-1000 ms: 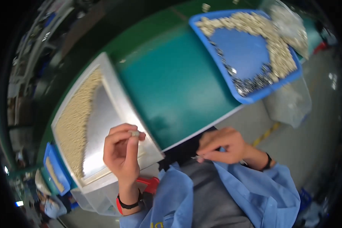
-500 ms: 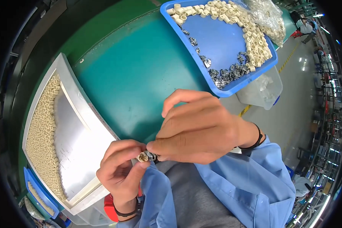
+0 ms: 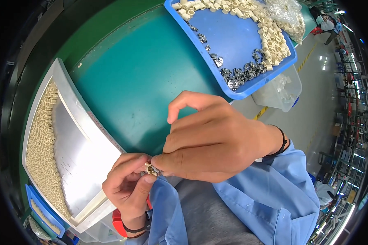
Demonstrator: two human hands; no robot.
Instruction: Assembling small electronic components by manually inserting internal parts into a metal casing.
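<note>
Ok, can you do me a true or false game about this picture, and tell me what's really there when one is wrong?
1. The left hand and right hand meet at one small part. True.
2. A clear bag is at the blue tray's top right corner. True.
3. The blue tray holds just one kind of thing. False: it holds cream rings and dark metal bits.
4. The right hand is inside the blue tray. False: it is at the small part.
5. The silver tray has cream pieces along its left side. True.
</note>
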